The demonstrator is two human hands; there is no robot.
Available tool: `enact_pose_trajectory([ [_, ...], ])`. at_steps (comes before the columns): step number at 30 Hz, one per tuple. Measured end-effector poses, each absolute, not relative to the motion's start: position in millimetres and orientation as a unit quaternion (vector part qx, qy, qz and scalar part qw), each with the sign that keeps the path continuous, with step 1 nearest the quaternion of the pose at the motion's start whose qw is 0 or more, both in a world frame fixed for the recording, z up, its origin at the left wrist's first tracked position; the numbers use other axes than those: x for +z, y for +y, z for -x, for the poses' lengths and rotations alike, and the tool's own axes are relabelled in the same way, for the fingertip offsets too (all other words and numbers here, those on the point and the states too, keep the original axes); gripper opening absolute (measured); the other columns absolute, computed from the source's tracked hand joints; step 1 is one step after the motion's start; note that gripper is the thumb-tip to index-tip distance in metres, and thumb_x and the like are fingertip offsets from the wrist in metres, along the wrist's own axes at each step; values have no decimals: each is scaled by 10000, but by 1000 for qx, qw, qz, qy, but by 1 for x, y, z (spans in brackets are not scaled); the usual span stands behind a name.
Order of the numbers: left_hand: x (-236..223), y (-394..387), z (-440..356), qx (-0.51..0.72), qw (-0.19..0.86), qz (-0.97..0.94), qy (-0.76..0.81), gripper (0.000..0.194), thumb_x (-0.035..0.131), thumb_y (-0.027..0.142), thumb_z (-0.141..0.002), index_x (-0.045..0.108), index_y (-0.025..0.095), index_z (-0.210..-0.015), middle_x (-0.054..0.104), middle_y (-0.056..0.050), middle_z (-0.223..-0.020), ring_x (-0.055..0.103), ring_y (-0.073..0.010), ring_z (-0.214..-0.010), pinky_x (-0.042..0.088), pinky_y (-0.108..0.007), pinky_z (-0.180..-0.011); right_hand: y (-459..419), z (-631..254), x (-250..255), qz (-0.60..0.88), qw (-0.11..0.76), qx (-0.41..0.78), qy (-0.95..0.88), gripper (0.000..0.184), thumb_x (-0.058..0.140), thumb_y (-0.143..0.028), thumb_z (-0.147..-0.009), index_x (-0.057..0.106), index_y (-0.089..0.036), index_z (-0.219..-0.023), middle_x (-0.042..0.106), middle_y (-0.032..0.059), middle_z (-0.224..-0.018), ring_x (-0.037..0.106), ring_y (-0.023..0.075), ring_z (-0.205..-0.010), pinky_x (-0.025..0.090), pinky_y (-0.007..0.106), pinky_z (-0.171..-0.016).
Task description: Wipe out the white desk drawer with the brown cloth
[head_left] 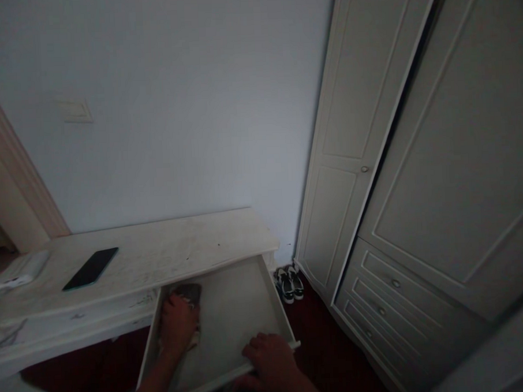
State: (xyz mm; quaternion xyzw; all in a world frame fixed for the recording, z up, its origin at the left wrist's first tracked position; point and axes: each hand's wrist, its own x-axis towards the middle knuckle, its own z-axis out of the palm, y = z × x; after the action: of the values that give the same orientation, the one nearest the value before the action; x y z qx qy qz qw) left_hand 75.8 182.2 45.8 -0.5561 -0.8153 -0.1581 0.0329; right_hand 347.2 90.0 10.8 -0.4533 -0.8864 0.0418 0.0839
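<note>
A white drawer (pixel 232 313) is pulled out of the white desk (pixel 172 246). Inside it, along the left wall, lies a soft-looking grey and patterned bundle (pixel 190 293), like folded cloth; its exact kind is too dark to make out. My left hand (pixel 180 318) reaches into the drawer and rests over this bundle, its fingers curled down on it and partly hidden. At the front right, my right hand (pixel 271 354) hooks its fingers over the drawer's front edge, with the thumb on the outer side.
On the desktop lie a dark tablet (pixel 91 268) and a white object (pixel 20 270) at the far left. Sneakers (pixel 289 283) stand on the dark red floor (pixel 315 332) right of the desk. A tall white wardrobe (pixel 398 155) fills the right side.
</note>
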Motion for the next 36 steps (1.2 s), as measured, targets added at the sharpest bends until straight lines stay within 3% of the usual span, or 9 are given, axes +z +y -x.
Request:
enact_pose_trajectory([
  [3, 48, 184, -70, -139, 16, 551, -823, 622, 549, 474, -980, 494, -7, -1371, 656, -276, -1232, 701, -381, -1086, 521, -411, -897, 90, -347, 12, 446, 83, 32, -891, 696, 483, -905, -923, 707, -252, -1005, 772, 65, -977, 740, 305, -923, 570, 391, -770],
  [12, 58, 201, -94, -137, -31, 628, -765, 610, 635, 316, -937, 432, 67, -1455, 645, -238, -1375, 658, -334, -1280, 498, -371, -995, 89, -346, 11, 433, 95, 11, -896, 703, 476, -908, -930, 708, -244, -926, 760, 54, -908, 728, 267, -854, 542, 350, -708],
  [19, 55, 218, -125, -141, -41, 671, -726, 591, 625, 289, -932, 468, 104, -1472, 642, -222, -1451, 636, -320, -1321, 469, -374, -1075, 90, -346, -8, 439, 106, -10, -892, 727, 480, -946, -888, 691, -250, -897, 751, 40, -866, 727, 267, -831, 537, 346, -690],
  [30, 51, 222, -187, -121, -94, 780, -606, 824, 676, 210, -803, 429, 146, -1587, 579, -165, -1589, 548, -304, -1447, 383, -393, -1222, 96, -350, -31, 418, 98, -33, -903, 746, 530, -982, -821, 700, -258, -878, 746, 33, -816, 717, 252, -775, 495, 309, -612],
  [36, 47, 208, -197, -90, -136, 837, -522, 948, 753, 273, -714, 433, 158, -1599, 537, -165, -1632, 521, -349, -1471, 387, -444, -1238, 87, -351, -13, 429, 98, 5, -898, 733, 504, -948, -876, 707, -245, -927, 763, 45, -882, 727, 265, -817, 535, 344, -689],
])
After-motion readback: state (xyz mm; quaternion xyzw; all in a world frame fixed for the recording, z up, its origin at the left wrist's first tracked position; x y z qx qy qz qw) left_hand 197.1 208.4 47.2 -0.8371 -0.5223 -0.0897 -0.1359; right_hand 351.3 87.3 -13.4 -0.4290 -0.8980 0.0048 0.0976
